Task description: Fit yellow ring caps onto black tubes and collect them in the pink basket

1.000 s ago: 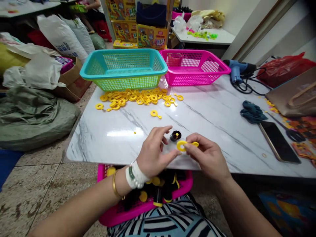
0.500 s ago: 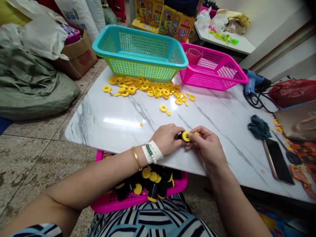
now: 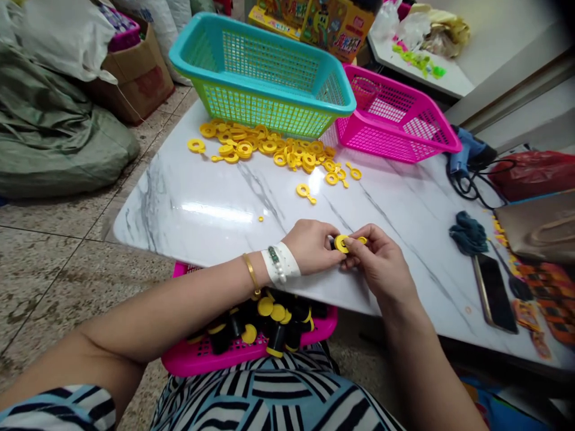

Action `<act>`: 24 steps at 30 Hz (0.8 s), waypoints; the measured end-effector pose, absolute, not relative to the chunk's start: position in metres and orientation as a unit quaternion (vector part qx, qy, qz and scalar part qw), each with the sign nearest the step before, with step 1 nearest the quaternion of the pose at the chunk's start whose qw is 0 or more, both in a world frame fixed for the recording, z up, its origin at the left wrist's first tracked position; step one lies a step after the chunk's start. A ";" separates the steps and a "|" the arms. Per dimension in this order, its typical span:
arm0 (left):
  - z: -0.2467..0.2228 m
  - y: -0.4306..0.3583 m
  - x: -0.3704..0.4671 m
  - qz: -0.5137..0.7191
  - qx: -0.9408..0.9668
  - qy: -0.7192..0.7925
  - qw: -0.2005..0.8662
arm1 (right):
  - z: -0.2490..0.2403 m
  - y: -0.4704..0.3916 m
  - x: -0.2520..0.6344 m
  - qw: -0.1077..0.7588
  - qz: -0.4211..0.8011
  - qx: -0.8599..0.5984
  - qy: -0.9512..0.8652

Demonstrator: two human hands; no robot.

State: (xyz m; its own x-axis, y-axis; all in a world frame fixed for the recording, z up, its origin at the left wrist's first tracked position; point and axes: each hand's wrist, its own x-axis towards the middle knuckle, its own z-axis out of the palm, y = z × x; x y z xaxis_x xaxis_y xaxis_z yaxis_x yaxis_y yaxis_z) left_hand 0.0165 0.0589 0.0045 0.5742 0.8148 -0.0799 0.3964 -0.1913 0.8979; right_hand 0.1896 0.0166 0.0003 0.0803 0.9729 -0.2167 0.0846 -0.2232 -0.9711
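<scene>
Just above the table's front edge, my left hand is wrapped round a black cylinder, mostly hidden by my fingers. A yellow ring piece with a small tab lies against the cylinder's right end. My right hand pinches this ring between thumb and fingers, the thumb on its face. Similar yellow ring pieces are piled in front of the teal basket, and a single one lies nearer my hands. In the pink basket on my lap are several black cylinders with yellow caps.
A teal basket and a pink basket stand at the table's back. On the right lie a phone, a dark cloth, a blue tool with a cord and a brown bag. Sacks and a carton are at the left.
The whole view has shifted slightly, with the baskets higher in the picture. Both hands keep their hold on the cylinder and ring; their grip looks nearly the same.
</scene>
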 end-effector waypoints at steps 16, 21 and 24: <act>-0.008 0.042 0.018 0.286 0.820 0.422 0.261 | -0.011 0.004 0.175 0.511 0.448 -0.588 -0.438; -0.009 0.034 0.023 0.226 0.869 0.397 0.193 | -0.015 -0.006 0.177 0.521 0.435 -0.590 -0.437; -0.006 0.031 0.026 0.206 0.870 0.402 0.196 | -0.016 -0.008 0.177 0.513 0.440 -0.592 -0.439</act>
State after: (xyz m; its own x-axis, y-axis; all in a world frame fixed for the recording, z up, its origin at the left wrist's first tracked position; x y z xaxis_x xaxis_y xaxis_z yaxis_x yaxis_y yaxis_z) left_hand 0.0264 0.0309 -0.0059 0.5918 0.7809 0.1997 0.6194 -0.5992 0.5073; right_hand 0.1773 -0.0080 -0.0157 0.2282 0.9711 -0.0700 0.0686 -0.0878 -0.9938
